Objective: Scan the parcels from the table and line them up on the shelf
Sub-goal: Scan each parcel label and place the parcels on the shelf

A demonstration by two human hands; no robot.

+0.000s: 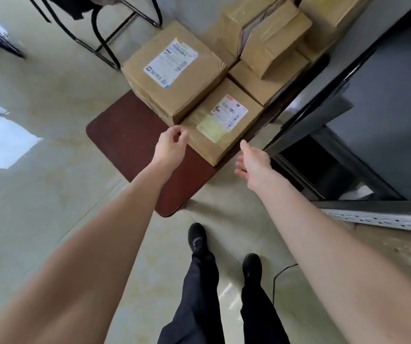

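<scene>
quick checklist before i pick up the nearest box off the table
1. Both hands free: ok. The left hand and right hand hold nothing.
2. Hands either side of the nearest box: ok. Left is at its near-left corner, right is off its near-right side, palm turned in.
3. Nothing stacked on that box: ok. The large box sits beside it, higher, on another box.
4. Label facing up for scanning: ok. The label is on top, though the print is too blurred to read.
5. Scanner at hand: cannot tell, none is in view.
6. Free space on the shelf: cannot tell, only part of it shows.
</scene>
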